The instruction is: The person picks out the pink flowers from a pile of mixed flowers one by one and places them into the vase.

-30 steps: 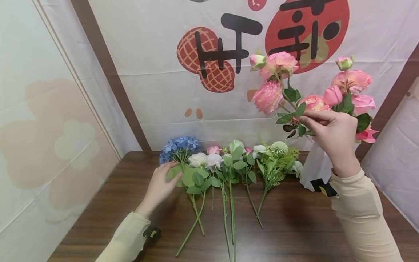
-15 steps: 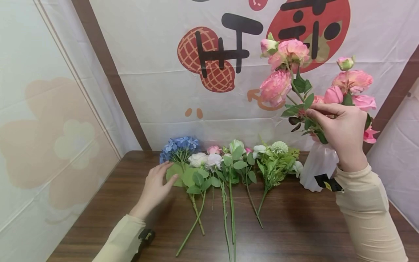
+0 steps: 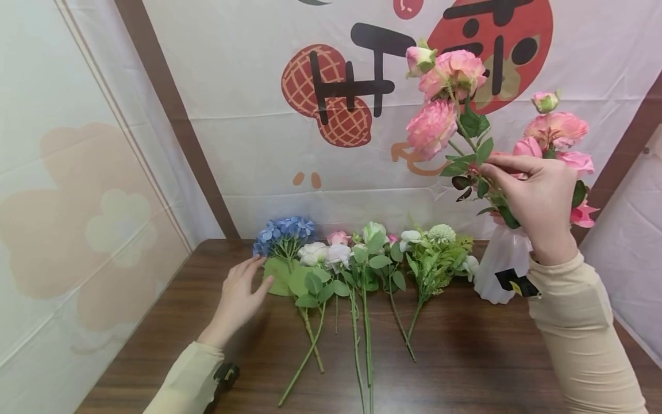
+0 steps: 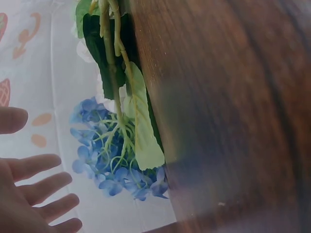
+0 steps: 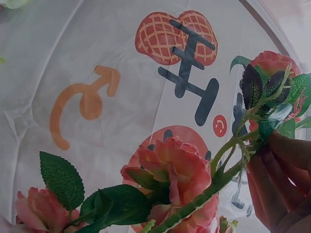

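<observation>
My right hand (image 3: 545, 204) pinches the green stem of a pink peony spray (image 3: 431, 129) between thumb and fingers. The spray rises above a white ribbed vase (image 3: 500, 270), its lower stem reaching toward the mouth, partly behind my hand. Other pink flowers (image 3: 557, 129) stand over the vase, just behind my right hand. In the right wrist view the fingers (image 5: 272, 187) grip the stem (image 5: 199, 204) below its leaves. My left hand (image 3: 235, 299) holds nothing, its fingers spread beside the blue hydrangea (image 3: 286, 233). In the left wrist view those fingers (image 4: 48, 187) are apart from the blue petals.
On the brown wooden table (image 3: 455, 374) lie white roses (image 3: 312, 253), long green stems (image 3: 368, 345) and a green leafy bunch (image 3: 434, 264) with a round pale-green bloom. A printed white cloth (image 3: 248, 144) hangs right behind the table's back edge.
The pink peony spray has risen and shifted right overall with my right hand, drifting slightly back left lately. My left hand has drawn leftward, away from the hydrangea's leaf.
</observation>
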`<state>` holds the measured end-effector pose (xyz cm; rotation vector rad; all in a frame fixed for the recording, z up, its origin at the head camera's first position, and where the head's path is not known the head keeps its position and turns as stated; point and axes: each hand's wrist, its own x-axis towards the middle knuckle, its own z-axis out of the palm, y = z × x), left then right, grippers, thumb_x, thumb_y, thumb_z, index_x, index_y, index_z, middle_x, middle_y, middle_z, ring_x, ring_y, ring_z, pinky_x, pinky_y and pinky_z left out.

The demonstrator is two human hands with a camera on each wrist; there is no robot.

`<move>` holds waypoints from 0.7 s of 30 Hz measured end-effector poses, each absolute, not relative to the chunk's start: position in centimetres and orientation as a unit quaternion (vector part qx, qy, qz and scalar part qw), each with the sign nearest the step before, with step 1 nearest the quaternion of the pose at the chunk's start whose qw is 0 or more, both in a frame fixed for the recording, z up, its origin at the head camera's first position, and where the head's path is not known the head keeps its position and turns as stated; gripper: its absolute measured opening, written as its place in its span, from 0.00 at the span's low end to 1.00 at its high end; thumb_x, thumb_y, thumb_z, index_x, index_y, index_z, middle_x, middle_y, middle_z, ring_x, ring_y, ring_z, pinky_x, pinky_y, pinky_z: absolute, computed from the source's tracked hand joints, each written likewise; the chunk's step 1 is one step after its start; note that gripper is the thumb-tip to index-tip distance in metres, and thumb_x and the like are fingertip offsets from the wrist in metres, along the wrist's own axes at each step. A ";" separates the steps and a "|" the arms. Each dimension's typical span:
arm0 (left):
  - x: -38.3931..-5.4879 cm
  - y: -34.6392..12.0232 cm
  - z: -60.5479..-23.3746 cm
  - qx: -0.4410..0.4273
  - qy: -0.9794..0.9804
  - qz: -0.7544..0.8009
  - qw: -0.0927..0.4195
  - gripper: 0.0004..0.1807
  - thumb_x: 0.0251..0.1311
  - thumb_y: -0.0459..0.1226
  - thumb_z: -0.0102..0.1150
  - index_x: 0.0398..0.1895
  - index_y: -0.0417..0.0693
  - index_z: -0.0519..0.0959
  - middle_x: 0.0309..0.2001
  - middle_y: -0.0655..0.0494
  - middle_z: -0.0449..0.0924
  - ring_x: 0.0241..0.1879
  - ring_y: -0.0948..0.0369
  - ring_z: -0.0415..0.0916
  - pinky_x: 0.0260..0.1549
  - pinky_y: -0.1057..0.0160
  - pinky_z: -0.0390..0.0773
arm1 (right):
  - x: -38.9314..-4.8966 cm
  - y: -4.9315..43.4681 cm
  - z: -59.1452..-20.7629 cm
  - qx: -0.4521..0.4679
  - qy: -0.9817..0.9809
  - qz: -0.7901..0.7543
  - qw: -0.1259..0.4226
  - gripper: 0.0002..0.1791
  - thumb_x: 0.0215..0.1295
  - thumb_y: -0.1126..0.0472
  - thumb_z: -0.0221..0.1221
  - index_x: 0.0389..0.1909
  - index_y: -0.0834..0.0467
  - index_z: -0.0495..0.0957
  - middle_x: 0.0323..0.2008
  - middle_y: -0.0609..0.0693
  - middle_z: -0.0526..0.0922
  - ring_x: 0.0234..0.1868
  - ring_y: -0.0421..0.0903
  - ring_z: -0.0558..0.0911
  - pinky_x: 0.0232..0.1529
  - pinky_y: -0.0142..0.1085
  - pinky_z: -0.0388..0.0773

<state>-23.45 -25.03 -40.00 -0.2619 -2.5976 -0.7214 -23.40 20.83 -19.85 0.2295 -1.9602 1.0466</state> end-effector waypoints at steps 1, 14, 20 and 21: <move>-23.5 -25.1 -40.0 -0.095 -0.936 -0.259 0.217 0.28 0.62 0.44 0.56 0.63 0.38 0.69 0.65 0.38 0.65 0.64 0.39 0.58 0.58 0.34 0.57 | -23.4 20.8 -19.8 0.092 -0.789 0.419 0.440 0.13 0.51 0.56 0.71 0.35 0.60 0.87 0.21 0.15 0.75 0.22 0.22 0.78 0.21 0.17 0.69; -23.5 -25.3 -40.0 -0.096 -0.931 -0.270 0.228 0.27 0.62 0.43 0.56 0.62 0.38 0.70 0.65 0.39 0.65 0.64 0.40 0.58 0.59 0.35 0.56 | -23.5 21.0 -19.3 0.092 -0.771 0.418 0.471 0.11 0.51 0.57 0.70 0.34 0.58 0.88 0.20 0.17 0.76 0.19 0.24 0.75 0.17 0.22 0.63; -23.5 -25.4 -40.1 -0.093 -0.932 -0.269 0.226 0.27 0.62 0.42 0.56 0.62 0.39 0.70 0.65 0.39 0.65 0.64 0.40 0.58 0.60 0.35 0.56 | -23.9 21.3 -19.5 0.087 -0.765 0.423 0.478 0.12 0.51 0.57 0.70 0.34 0.60 0.87 0.21 0.17 0.76 0.21 0.23 0.76 0.19 0.20 0.65; -23.5 -25.5 -40.1 -0.094 -0.932 -0.269 0.226 0.27 0.62 0.42 0.56 0.62 0.39 0.70 0.65 0.39 0.65 0.64 0.40 0.58 0.60 0.35 0.56 | -23.9 21.4 -19.6 0.088 -0.764 0.423 0.479 0.12 0.51 0.57 0.70 0.34 0.60 0.87 0.21 0.17 0.76 0.21 0.23 0.76 0.19 0.20 0.65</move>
